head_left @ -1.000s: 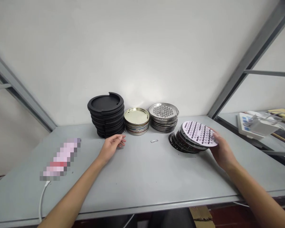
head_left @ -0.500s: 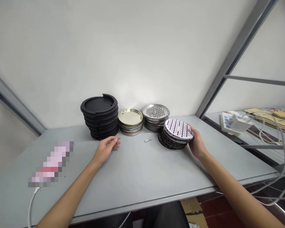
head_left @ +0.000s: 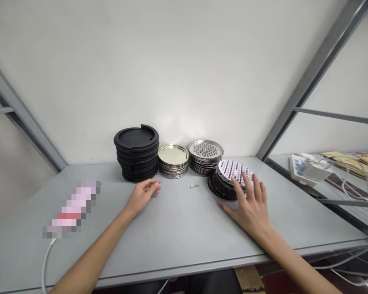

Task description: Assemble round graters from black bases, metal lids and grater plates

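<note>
One round, dark-dotted lilac disc [head_left: 228, 168] tops a ridged stack [head_left: 220, 188].

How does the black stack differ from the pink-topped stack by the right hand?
The black stack stands taller than the pink-topped stack. The black stack's top is recessed inside a thick rim, while the pink-topped stack's carries rows of dark marks. Both are piles of round pieces on the table.

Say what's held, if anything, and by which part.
Nothing appears held. Right grip is splayed before the lilac-topped disc stack, not closed around it; touch can't be told. Left grip, loosely curled, shows nothing.
</note>
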The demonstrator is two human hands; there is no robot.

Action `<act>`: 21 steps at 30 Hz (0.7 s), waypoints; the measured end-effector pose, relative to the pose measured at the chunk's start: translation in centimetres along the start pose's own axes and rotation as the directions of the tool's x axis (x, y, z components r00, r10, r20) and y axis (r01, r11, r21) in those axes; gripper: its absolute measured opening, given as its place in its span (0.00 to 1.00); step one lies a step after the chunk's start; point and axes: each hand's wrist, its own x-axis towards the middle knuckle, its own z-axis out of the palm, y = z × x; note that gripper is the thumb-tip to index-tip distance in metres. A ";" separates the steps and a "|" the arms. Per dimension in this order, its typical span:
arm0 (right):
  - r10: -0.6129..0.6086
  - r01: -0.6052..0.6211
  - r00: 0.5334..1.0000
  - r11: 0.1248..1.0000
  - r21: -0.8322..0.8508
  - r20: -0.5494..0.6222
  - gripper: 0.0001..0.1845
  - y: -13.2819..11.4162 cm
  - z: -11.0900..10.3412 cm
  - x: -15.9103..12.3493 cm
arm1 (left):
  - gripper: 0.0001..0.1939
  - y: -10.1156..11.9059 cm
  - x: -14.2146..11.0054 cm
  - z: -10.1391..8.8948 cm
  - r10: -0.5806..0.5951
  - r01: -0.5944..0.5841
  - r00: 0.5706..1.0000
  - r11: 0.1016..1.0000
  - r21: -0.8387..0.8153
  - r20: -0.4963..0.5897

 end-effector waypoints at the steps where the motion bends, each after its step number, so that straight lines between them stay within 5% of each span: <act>1: -0.026 0.027 0.999 0.999 -0.023 0.022 0.44 -0.4 0.3 0.4 | 0.22 0.0 -0.1 0.0 0.000 0.000 1.000 1.000 0.004 -0.004; 7: -0.100 0.113 0.987 0.989 -0.095 0.124 0.32 -1.2 1.7 1.6 | 0.22 0.3 0.0 -0.2 0.013 -0.013 1.000 1.000 0.028 -0.012; 21: -0.070 0.080 0.992 0.993 -0.089 0.110 0.31 -0.7 1.8 1.9 | 0.20 0.0 0.0 -0.3 0.050 -0.050 0.999 0.997 0.054 -0.003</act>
